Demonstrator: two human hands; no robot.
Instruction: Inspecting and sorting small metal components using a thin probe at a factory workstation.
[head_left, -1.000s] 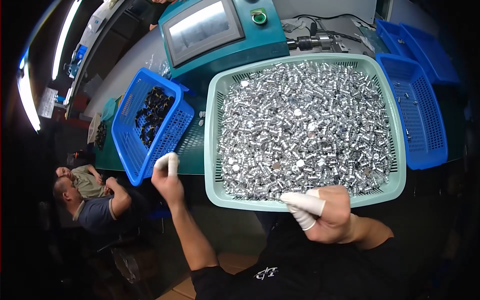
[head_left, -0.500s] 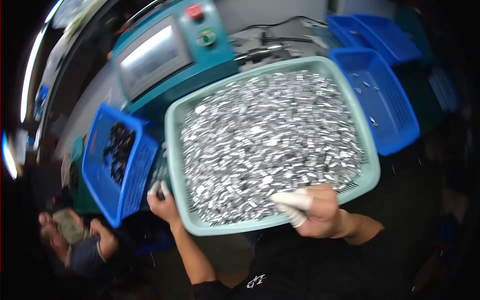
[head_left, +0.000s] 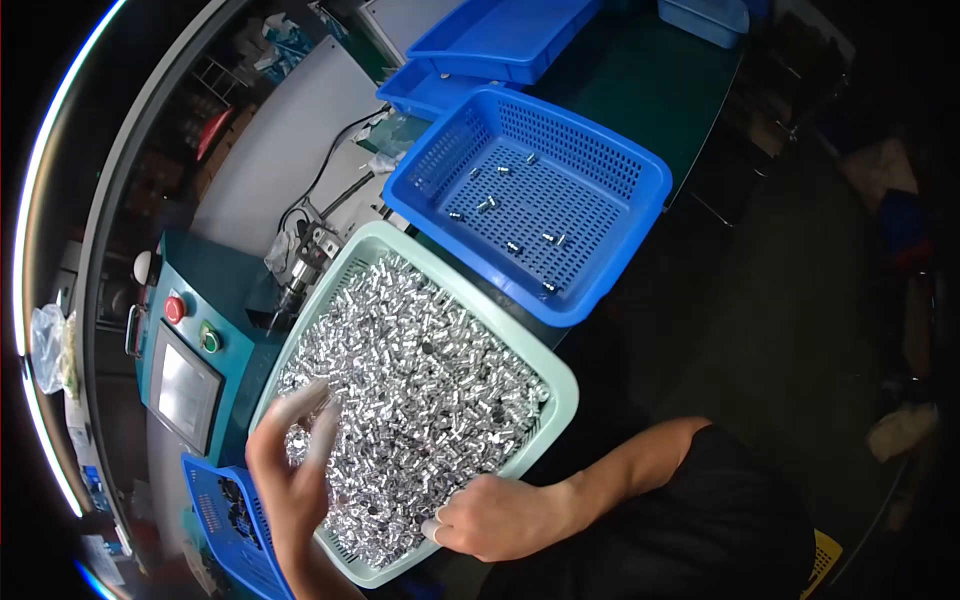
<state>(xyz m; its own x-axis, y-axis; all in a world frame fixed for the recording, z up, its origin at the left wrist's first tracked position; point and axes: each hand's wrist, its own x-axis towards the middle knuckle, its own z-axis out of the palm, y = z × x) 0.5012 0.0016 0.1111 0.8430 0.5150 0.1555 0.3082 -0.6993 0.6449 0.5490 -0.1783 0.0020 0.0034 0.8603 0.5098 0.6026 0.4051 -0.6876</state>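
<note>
A pale green plastic basket (head_left: 558, 378), heaped with small shiny metal fittings (head_left: 420, 400), lies in front of me. My left hand (head_left: 290, 465) is over its left side, thumb and forefinger curved with a gap between their tips. White covers are on these fingers, and no part shows between them. At the near edge of the heap my right hand (head_left: 490, 518) is closed, knuckles up. Its white-covered fingertips point down to the left beside the fittings; what they hold, if anything, is hidden.
Beyond the basket a blue perforated crate (head_left: 640, 180) holds several loose fittings; more blue trays (head_left: 500, 40) lie behind. At left are a teal control box (head_left: 215, 290) with screen and red button, a metal fixture (head_left: 310, 255), and a blue bin (head_left: 205, 490) with dark parts.
My view has swung to the right, so the basket appears turned and further left. My left hand has come from outside the basket to over the fittings. My right hand stays closed at the near edge.
</note>
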